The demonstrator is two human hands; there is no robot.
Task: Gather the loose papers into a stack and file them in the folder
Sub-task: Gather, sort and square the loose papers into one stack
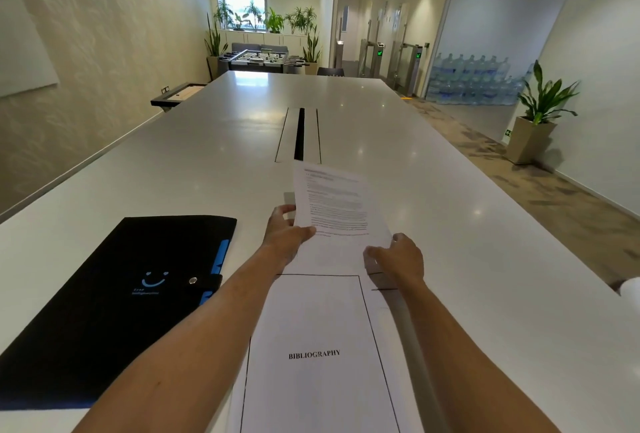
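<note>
Far left on the white glossy table (pixel 450 190): the black fabric folder with a blue smile mark and a metal snap (pixel 114 280), lying flat and shut, blue tabs showing at its right edge. It sits just beside my left forearm, apart from the papers. My left hand (pixel 285 235) is clamped on the left edge of the white printed text sheet (pixel 336 214), thumb on top, fingers curled behind. The sheet tilts up off the table, its far end raised. Below it, between my forearms, lies the white page with a black border headed BIBLIOGRAPHY (pixel 315 353), flat, near edge out of frame; whether more sheets lie under it I cannot tell. My right hand (pixel 398 259) is closed on the text sheet's lower right corner, fingers over the edge. Judgement: gathering stage, filing not begun. To do it well, bring the lifted sheet down square onto the bordered page, match corners, keep both grips light so nothing creases, then tap the edges even before opening the folder's snap.
</note>
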